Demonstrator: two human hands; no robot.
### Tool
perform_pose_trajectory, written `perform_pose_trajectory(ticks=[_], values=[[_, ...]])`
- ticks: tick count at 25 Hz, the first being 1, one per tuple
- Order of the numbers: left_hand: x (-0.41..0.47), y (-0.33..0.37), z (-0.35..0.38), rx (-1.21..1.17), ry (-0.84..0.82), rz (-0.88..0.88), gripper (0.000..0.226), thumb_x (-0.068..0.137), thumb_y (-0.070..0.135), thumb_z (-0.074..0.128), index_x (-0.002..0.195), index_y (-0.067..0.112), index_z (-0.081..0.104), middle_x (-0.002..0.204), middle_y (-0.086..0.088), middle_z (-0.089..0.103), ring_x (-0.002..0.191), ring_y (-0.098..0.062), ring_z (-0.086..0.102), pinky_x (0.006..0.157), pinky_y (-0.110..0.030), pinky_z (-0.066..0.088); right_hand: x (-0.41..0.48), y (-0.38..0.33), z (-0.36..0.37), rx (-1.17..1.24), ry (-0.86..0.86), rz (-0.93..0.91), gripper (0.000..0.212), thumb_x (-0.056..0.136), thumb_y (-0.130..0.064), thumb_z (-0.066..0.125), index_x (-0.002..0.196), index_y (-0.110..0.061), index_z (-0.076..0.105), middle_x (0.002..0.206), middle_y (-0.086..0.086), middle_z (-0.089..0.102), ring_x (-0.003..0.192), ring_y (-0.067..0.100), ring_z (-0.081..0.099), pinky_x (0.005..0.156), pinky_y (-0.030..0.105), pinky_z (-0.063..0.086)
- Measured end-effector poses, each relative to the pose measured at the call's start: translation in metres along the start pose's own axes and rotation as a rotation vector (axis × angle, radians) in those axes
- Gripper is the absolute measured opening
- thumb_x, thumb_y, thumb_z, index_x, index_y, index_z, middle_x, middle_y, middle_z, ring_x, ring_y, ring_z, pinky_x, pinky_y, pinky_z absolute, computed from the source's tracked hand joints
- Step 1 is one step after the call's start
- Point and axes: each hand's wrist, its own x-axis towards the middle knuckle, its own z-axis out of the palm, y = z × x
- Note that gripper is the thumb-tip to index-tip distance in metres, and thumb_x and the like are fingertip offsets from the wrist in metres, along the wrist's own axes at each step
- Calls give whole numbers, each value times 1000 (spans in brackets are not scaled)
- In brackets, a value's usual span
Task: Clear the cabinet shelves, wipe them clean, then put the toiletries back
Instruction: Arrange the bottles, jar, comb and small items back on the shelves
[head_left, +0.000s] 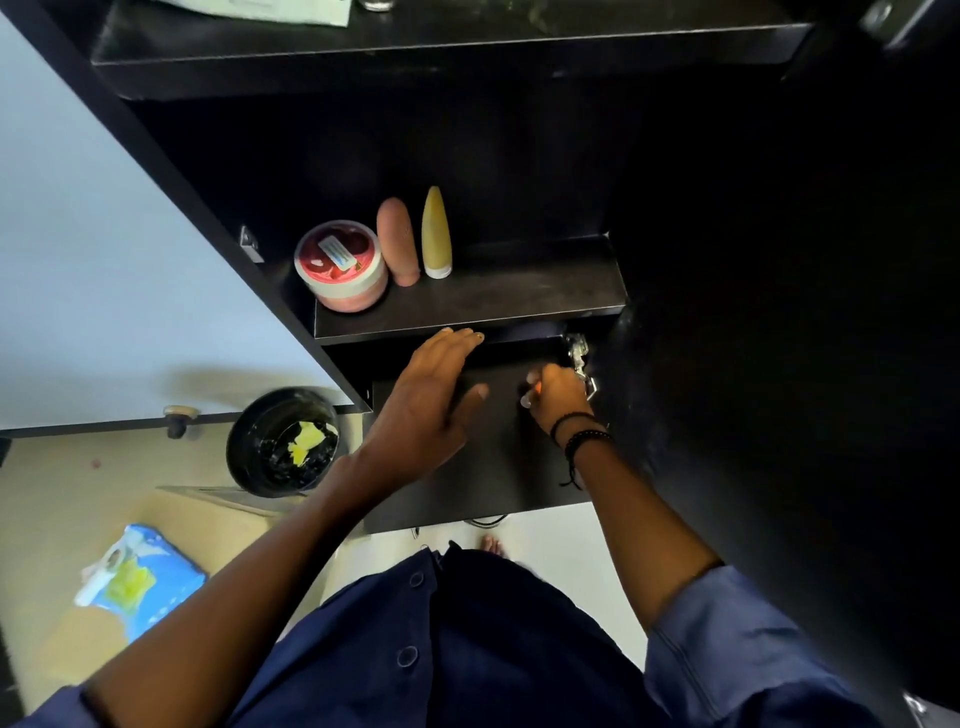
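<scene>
Left hand (436, 395), open and empty, and right hand (553, 395), curled on something small you cannot identify, reach under the shelf (519, 301): rising carelessly, your knuckles may topple its jar (340, 267) and tubes (435, 234).

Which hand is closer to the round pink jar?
Left. The left hand reaches just below the shelf edge near the pink jar; the right hand is farther right, by the hinge.
</scene>
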Motion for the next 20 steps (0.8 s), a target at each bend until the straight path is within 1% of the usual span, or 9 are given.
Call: perform_pose_trajectory(ticks=[3, 6, 8, 10, 12, 13, 16, 17, 20], values=[[-3, 1, -15, -43, 43, -26, 54, 89, 29, 57, 137, 8, 42, 139, -7, 47, 133, -20, 40, 112, -36, 32, -23, -37, -29, 91, 8, -99, 22, 75, -16, 68, 96, -22, 65, 102, 9, 69, 99, 30, 63, 84, 36, 54], [-7, 5, -40, -108, 74, -90, 61, 85, 21, 65, 139, 14, 39, 141, -1, 46, 131, -13, 41, 111, -29, 34, -57, -78, -77, 106, -14, -263, 20, 75, -15, 70, 93, -23, 65, 94, 3, 68, 92, 21, 64, 74, 26, 50], [-7, 16, -62, -258, 122, -124, 59, 86, 12, 64, 139, 16, 40, 139, 2, 48, 129, -6, 44, 110, -27, 37, -83, -108, -115, 130, 1, -361, 23, 74, -17, 73, 94, -25, 63, 87, -4, 69, 85, 15, 65, 71, 24, 49], [-1, 35, -90, -461, 185, -152, 51, 88, 3, 60, 134, 17, 44, 133, 4, 53, 121, 4, 50, 102, -18, 43, -102, -135, -152, 238, 38, -440, 32, 70, -19, 78, 95, -25, 60, 81, -5, 71, 77, 10, 67, 74, 30, 55], [7, 56, -123, -546, 221, -124, 44, 90, 1, 57, 131, 17, 49, 128, 5, 57, 115, 7, 54, 92, -8, 45, -119, -161, -188, 356, 100, -522, 37, 67, -18, 80, 96, -23, 58, 81, -3, 73, 75, 12, 69, 76, 38, 58], [11, 66, -139, -559, 234, -92, 42, 90, 3, 58, 129, 16, 51, 125, 6, 59, 113, 5, 56, 89, -7, 45, -126, -174, -205, 406, 127, -555, 37, 68, -17, 80, 96, -22, 57, 81, -2, 74, 76, 15, 70, 76, 40, 58], [21, 90, -187, -583, 304, 10, 36, 88, 7, 62, 123, 14, 59, 113, 5, 67, 106, -1, 63, 88, -12, 49, -148, -209, -248, 566, 192, -648, 39, 70, -8, 80, 98, -13, 55, 82, 8, 74, 68, 27, 68, 72, 36, 57], [23, 97, -201, -586, 335, 35, 34, 87, 7, 64, 120, 13, 61, 110, 4, 69, 103, -3, 65, 88, -13, 50, -154, -220, -260, 613, 210, -679, 40, 70, -6, 81, 100, -10, 55, 82, 11, 74, 65, 27, 66, 70, 35, 56], [29, 119, -239, -544, 448, 130, 29, 84, 9, 68, 112, 14, 67, 100, 8, 72, 95, -1, 67, 80, -10, 51, -170, -248, -285, 690, 295, -769, 43, 70, -10, 82, 103, -13, 55, 84, 7, 75, 74, 25, 72, 74, 36, 59]])
